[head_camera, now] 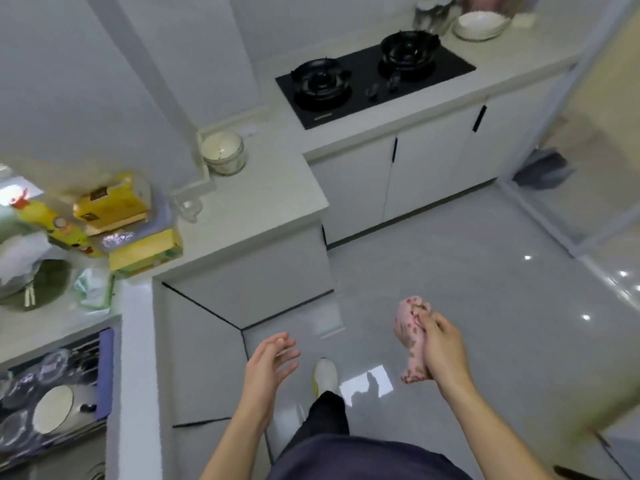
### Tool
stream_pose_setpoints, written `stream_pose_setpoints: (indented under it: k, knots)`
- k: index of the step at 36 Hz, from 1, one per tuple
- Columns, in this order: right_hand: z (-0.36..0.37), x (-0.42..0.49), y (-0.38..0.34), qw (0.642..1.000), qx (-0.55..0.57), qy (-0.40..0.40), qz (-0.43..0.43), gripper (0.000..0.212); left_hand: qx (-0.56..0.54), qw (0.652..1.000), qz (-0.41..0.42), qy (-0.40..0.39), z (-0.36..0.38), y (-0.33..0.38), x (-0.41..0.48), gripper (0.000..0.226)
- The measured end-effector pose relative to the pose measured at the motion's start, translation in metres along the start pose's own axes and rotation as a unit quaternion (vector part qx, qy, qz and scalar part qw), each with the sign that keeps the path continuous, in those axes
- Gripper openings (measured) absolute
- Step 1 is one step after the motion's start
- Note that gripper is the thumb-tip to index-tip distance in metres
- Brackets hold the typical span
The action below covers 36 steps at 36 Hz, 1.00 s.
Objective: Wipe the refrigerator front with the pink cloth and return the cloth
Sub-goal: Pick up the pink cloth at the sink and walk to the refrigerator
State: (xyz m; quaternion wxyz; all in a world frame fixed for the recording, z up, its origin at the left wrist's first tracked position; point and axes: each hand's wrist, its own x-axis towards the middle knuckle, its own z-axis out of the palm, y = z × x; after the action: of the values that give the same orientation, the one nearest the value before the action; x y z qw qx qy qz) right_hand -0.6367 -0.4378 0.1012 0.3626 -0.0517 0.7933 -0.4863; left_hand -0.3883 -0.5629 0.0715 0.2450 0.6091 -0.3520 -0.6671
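Left hand (pixel 270 361) slack-fingered, right hand (pixel 441 344) tight around pink cloth (pixel 406 325)

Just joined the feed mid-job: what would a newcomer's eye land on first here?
The pink cloth, bunched in the right hand above the floor at lower right, stands out most; the left hand beside it is open and empty. Next comes the black two-burner gas hob on the counter at upper centre, then the yellow boxes at the left.

Right hand (pixel 441 344) gripping bunched pink cloth (pixel 410 336), left hand (pixel 270 362) loose, over floor (pixel 467 271)
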Motion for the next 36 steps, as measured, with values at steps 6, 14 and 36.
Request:
stream_pose_setpoints:
  k: [6,14,36]
  knots:
    - [0.016,0.030,-0.031,0.997,0.028,0.066,0.017,0.028,0.067,0.995,0.008,-0.074,0.027,0.060,0.062,0.024]
    - [0.035,0.069,-0.062,0.990,0.071,0.122,0.027,0.022,0.127,0.981,0.031,-0.146,0.067,0.126,0.122,0.022]
    - [-0.093,0.222,-0.110,0.975,0.107,0.191,0.039,0.042,0.182,0.954,0.018,-0.239,0.331,0.166,0.185,0.022]
